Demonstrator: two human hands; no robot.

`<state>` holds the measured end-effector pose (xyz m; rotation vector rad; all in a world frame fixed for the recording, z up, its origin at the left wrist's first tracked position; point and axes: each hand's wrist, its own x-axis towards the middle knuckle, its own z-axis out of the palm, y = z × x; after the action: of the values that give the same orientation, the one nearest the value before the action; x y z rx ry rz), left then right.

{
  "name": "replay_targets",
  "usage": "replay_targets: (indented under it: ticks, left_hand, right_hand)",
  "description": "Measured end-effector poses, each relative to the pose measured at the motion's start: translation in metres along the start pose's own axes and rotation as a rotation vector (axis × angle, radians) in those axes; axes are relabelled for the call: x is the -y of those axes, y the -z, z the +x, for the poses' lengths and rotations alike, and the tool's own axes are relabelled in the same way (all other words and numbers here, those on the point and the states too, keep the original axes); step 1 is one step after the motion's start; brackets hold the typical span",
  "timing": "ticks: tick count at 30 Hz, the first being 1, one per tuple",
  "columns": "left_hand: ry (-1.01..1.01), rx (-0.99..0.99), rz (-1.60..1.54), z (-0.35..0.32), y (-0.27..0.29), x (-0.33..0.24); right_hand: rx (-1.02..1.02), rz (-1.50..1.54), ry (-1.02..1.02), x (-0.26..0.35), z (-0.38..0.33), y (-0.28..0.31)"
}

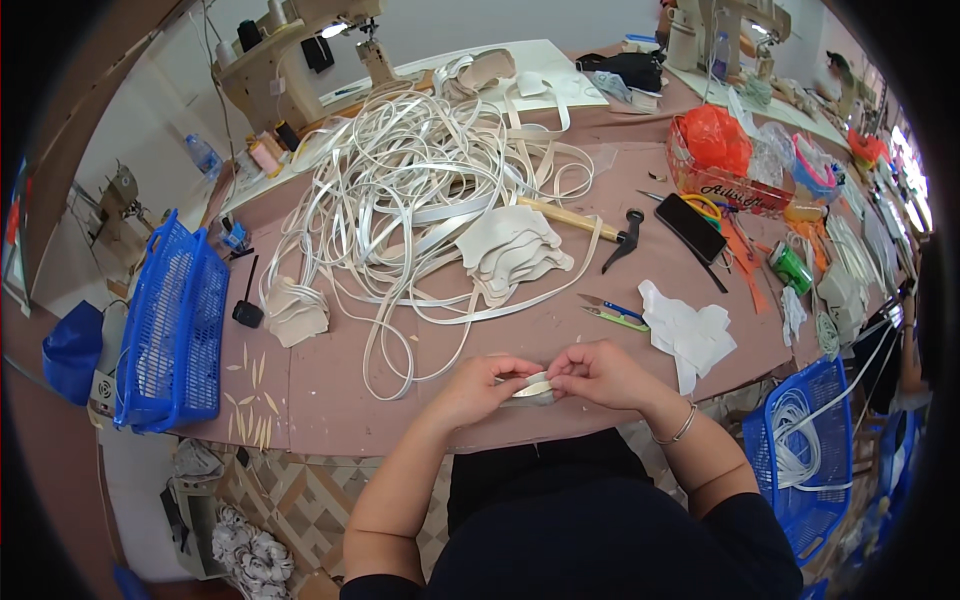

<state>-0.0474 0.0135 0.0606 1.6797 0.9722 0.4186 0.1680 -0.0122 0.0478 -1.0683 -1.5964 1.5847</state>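
Observation:
A small pale cut piece [532, 390] is pinched between my two hands at the table's near edge. My left hand [484, 388] grips its left end, and my right hand [596, 376] grips its right end with thumb and fingertips. Fingers cover much of the piece, so its full shape is hidden. Beyond my right hand lie thread snips [615, 315] with green and blue handles. White cut pieces [688, 328] are spread to their right. A stack of cream pieces [515, 250] rests farther off, beside a hammer [572, 218] with a wooden handle.
Tangled white strips [400, 190] cover the table's middle. Blue baskets stand at left [175, 330] and lower right [800, 450]. A black phone [690, 228] and a box with a red bag [715, 140] lie at right. A sewing machine [290, 75] stands at the far left.

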Motion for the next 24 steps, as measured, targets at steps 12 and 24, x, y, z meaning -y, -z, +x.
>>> replay_targets:
  ticks: [12,24]
  left_hand:
    - [-0.043,0.015,-0.001,0.002,-0.001,0.002]
    - [-0.052,0.035,0.039,0.001,-0.001,-0.003]
  right_hand:
    - [-0.084,-0.213,0.026,0.013,-0.002,0.001]
    - [-0.119,-0.312,0.017,0.016,-0.002,-0.001]
